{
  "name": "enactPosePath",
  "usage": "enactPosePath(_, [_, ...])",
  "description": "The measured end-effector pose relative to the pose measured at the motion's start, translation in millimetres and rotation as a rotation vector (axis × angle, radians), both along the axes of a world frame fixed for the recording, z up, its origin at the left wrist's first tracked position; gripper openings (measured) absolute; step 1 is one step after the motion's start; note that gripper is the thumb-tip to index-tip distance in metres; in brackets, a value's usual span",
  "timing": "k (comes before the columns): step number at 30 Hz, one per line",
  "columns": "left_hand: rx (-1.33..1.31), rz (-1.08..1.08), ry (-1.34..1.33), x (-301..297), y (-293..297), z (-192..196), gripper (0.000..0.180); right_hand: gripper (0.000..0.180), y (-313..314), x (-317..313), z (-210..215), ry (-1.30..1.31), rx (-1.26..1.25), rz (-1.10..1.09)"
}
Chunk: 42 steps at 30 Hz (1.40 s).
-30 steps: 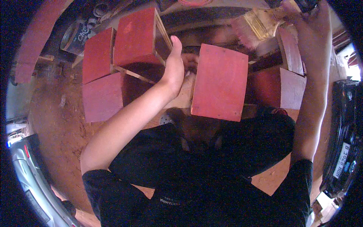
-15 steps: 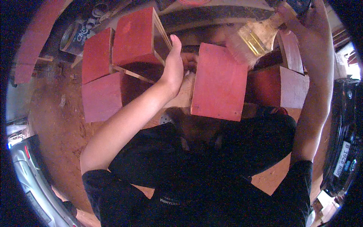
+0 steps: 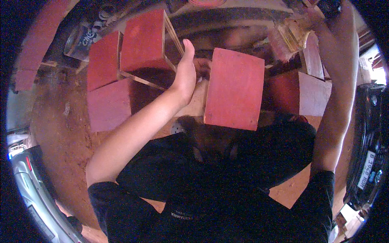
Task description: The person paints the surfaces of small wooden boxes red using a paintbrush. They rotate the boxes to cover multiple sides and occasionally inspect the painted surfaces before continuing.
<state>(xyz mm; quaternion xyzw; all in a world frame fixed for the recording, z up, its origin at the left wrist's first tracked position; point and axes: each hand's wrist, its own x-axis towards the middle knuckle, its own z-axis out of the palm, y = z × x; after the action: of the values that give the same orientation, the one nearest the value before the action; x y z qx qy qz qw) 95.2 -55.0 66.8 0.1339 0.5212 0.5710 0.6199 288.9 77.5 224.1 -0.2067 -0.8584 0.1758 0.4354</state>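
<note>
Head view shows the left hand [image 3: 185,77] gripping the near edge of a red-painted wooden panel [image 3: 235,89], stiff, fairly light and perhaps tacky, best held by its bare edges, while the right hand [image 3: 324,20] is closed on a wide paintbrush [image 3: 288,36] raised above it.

The left hand [image 3: 185,75] reaches forward on an outstretched bare forearm, thumb pointing up, fingers curled out of sight. The right hand [image 3: 324,18] is raised high, arm extended, fingers closed.
</note>
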Motion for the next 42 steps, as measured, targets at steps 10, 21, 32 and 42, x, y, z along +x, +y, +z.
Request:
enactPosePath(10, [-0.173, -0.016, 0.757, 2.9, -4.3, 34.7, 0.092, 0.044, 3.4, -3.5, 9.2, 0.112, -0.027, -0.163])
enactPosePath(21, [1.005, 0.377, 1.283, -74.7, -50.8, 169.5, 0.035, 0.041, 35.1, -45.4, -8.9, 0.349, -0.185, -0.102])
enactPosePath(32, [0.975, 0.686, 1.373, -138.9, -90.7, 202.1, 0.033, 0.047, 30.4, -66.6, -28.3, 0.315, -0.201, -0.205])
enactPosePath(42, [0.973, 0.795, 1.386, -162.9, -109.5, 202.4, 0.031, 0.044, 24.6, -73.1, -28.7, 0.270, -0.283, -0.196])
